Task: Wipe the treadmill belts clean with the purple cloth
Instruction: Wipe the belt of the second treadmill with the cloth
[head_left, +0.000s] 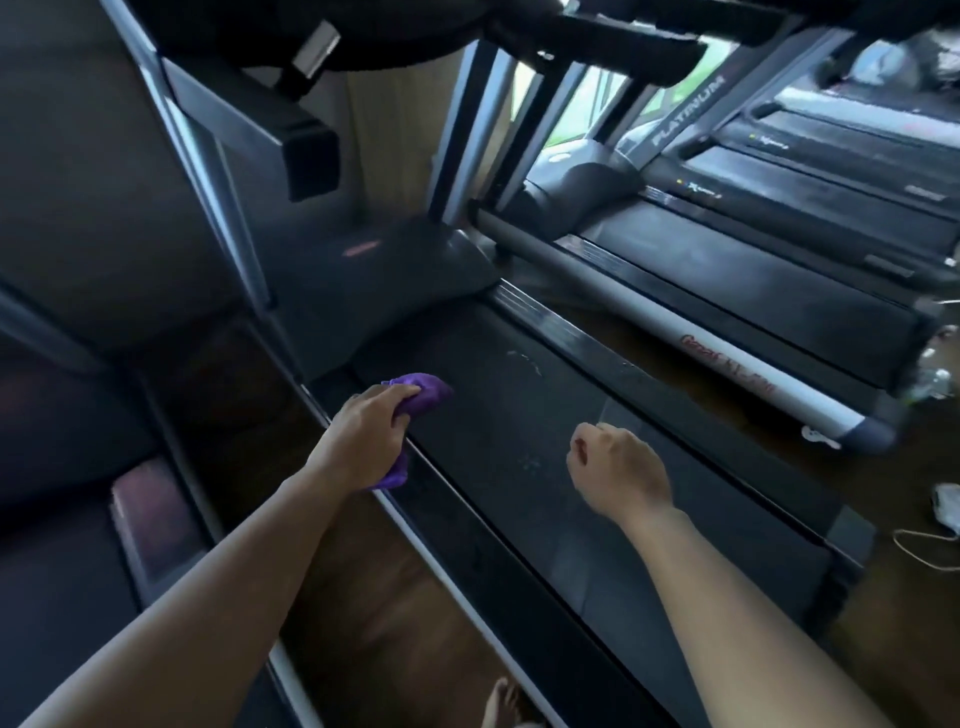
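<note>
A black treadmill belt (519, 415) runs diagonally through the middle of the head view, with pale smudges on it. My left hand (363, 436) grips a bunched purple cloth (423, 392) at the belt's left edge, near the front motor cover. The cloth sticks out past my fingers and hangs below my palm. My right hand (618, 467) hovers over the belt's middle with its fingers curled and nothing in it.
A second treadmill (753, 291) with a silver side rail stands to the right, and a third (841, 171) behind it. The console and handrails (291, 130) hang overhead. Wooden floor shows between machines. A white object and cord (940, 514) lie at the far right. A bare foot (501, 701) is below.
</note>
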